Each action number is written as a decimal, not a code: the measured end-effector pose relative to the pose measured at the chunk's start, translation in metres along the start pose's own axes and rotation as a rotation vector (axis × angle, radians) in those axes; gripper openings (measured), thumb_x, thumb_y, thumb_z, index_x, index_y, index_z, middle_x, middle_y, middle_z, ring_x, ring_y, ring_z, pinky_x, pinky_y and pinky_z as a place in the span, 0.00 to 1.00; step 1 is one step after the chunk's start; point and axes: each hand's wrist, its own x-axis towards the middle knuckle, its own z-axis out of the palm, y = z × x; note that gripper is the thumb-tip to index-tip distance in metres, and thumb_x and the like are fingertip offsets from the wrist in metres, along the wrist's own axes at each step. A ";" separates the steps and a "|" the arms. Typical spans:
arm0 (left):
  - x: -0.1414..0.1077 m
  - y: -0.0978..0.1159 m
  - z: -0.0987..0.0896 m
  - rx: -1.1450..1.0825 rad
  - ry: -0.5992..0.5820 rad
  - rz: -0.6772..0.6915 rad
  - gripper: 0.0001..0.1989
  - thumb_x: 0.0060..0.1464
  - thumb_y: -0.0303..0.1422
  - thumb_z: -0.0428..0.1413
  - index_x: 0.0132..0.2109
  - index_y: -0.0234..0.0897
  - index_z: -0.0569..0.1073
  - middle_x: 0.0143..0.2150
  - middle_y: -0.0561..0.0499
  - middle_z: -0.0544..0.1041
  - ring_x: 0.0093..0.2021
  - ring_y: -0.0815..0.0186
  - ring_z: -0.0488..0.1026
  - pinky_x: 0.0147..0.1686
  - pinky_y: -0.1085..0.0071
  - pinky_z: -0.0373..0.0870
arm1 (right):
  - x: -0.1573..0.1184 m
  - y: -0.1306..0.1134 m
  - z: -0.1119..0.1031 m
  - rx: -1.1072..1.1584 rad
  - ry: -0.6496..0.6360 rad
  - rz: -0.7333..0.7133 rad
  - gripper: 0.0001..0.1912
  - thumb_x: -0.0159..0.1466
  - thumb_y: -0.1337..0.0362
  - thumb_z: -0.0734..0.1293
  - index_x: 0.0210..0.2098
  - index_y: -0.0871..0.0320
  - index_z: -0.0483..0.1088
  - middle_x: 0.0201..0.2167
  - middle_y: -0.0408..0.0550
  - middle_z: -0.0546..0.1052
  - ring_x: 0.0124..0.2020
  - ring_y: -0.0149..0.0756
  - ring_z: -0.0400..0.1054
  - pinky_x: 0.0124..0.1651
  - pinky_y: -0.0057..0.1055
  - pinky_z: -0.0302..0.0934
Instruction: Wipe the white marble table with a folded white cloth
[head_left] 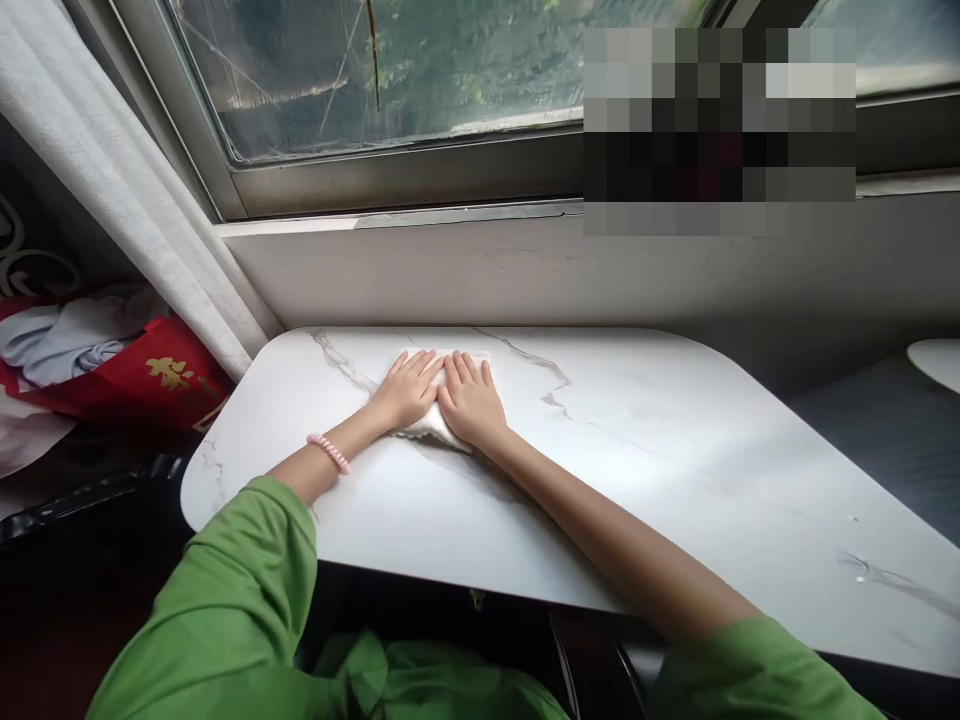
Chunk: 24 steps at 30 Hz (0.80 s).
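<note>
A folded white cloth lies on the white marble-patterned table. Pressed flat on its left part is my left hand, fingers stretched forward; a pink beaded bracelet circles that wrist. Beside it, my right hand rests palm down on the cloth's right part, its fingers also extended. The two hands touch or nearly touch at the thumbs. Much of the cloth is hidden beneath them.
Behind the table runs a pale wall under a window. A white curtain hangs at the left, near a red bag with pale fabric in it. Small bits dot the table's right side. Another white tabletop shows at far right.
</note>
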 end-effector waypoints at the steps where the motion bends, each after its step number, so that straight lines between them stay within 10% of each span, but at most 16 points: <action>1: -0.012 0.004 -0.002 -0.007 -0.006 0.008 0.25 0.62 0.32 0.40 0.65 0.34 0.56 0.68 0.46 0.54 0.68 0.66 0.48 0.67 0.62 0.38 | -0.011 -0.005 -0.002 0.000 0.001 -0.018 0.31 0.66 0.62 0.47 0.64 0.72 0.54 0.65 0.62 0.57 0.67 0.48 0.46 0.66 0.51 0.40; 15: -0.152 0.041 -0.034 -0.023 -0.069 0.016 0.27 0.62 0.31 0.39 0.66 0.25 0.53 0.69 0.42 0.49 0.70 0.61 0.40 0.68 0.57 0.38 | -0.118 -0.066 -0.042 0.046 -0.042 -0.314 0.36 0.65 0.57 0.52 0.67 0.73 0.47 0.65 0.62 0.56 0.68 0.56 0.40 0.67 0.58 0.38; 24: -0.129 0.020 -0.028 -0.041 -0.044 -0.187 0.27 0.65 0.36 0.34 0.67 0.28 0.52 0.69 0.41 0.53 0.69 0.60 0.44 0.67 0.55 0.43 | -0.069 -0.073 -0.021 -0.024 -0.059 -0.345 0.32 0.66 0.60 0.51 0.65 0.73 0.51 0.66 0.65 0.54 0.67 0.54 0.43 0.65 0.53 0.44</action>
